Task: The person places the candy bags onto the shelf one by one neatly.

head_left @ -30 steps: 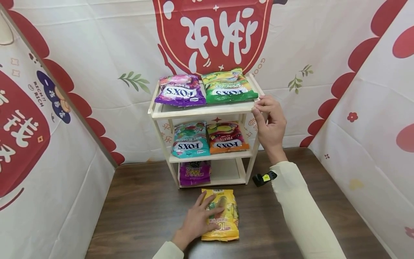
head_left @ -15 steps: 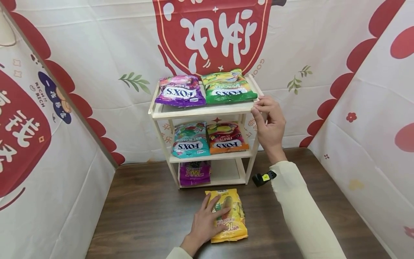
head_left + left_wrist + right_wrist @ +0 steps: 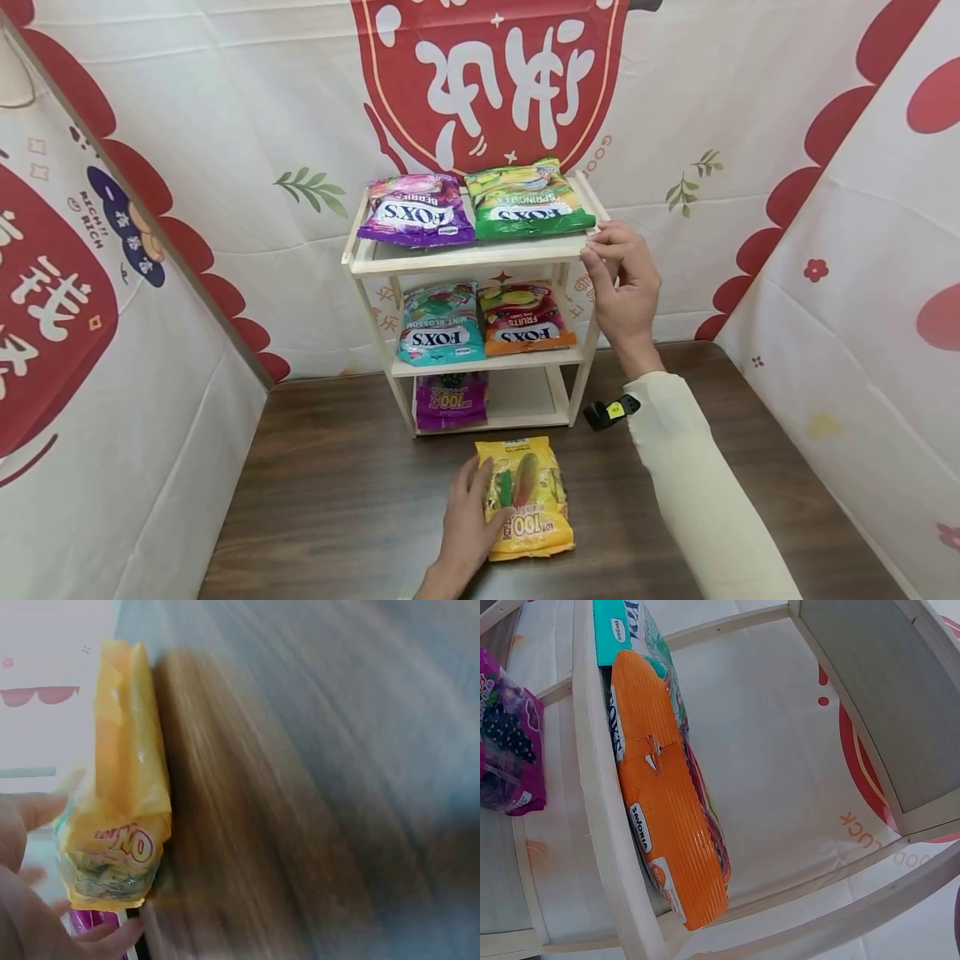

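Observation:
A yellow candy bag [image 3: 528, 500] lies flat on the table in front of the rack. My left hand [image 3: 468, 517] is at its left edge, fingers extended along the side and thumb touching the lower front. From the left wrist, that yellow bag [image 3: 124, 795] shows end-on, with spread fingers beside it. My right hand [image 3: 626, 283] pinches the top right front corner of the wooden three-tier shelf rack [image 3: 472, 265]; its fingers are out of the right wrist view.
Purple [image 3: 420, 208] and green [image 3: 528, 200] candy bags lie on the top tier. Teal [image 3: 442, 325] and red-orange [image 3: 527, 317] bags fill the middle one. A magenta bag [image 3: 452, 402] sits at the bottom left. Printed cloth [image 3: 247, 100] surrounds the table.
The yellow bag slid slightly right under my left hand, then stayed put. Since then the left hand has drawn back from its top to its left edge. The right hand has kept its hold.

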{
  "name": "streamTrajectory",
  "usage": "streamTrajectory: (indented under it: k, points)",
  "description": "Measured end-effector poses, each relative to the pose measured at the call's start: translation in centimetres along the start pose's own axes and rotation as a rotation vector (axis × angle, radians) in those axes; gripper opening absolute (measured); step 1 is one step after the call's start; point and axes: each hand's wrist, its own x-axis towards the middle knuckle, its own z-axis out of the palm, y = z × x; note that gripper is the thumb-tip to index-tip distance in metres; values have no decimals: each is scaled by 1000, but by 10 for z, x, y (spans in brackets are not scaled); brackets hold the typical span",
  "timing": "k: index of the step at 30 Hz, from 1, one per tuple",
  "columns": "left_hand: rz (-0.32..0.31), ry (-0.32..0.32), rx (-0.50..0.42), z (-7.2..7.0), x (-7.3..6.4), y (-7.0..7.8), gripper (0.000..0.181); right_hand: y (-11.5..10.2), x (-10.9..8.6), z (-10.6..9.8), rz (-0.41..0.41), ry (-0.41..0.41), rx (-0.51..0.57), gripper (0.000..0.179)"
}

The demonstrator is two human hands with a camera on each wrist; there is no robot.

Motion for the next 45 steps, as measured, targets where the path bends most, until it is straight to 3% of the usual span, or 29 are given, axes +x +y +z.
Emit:
streamTrajectory:
  k: [3,5,9,13,19,24,30,37,40,45]
  points:
    - [-206,0,-133,-1,-4,7,78,0,0,-1,-4,0,0,10]
    - [-300,15,-195,-1,-5,11,80,1,1,-1,-6,-1,2,11]
    - [-398,40,-244,5,-7,17,87,2,1,0,-11,-3,3,14]
    - [-467,47,-216,16,-7,20,100,2,1,-1,-6,-3,2,13]
    - [-464,78,-136,26,-7,19,108,1,0,-1,-1,-4,-3,9]
    - [-436,117,-153,27,-9,20,100,0,0,0,1,-6,1,9]
    - [-445,197,-180,30,-11,22,84,-1,0,0,3,-4,-5,8]
    - [-431,308,-261,37,-11,17,70,-1,0,0,9,-8,-8,8]
    - [-422,337,-287,38,-10,16,67,-1,0,0,12,-9,-17,8]
    - [-458,360,-382,37,-6,14,60,-1,0,-1,14,-7,-11,8]
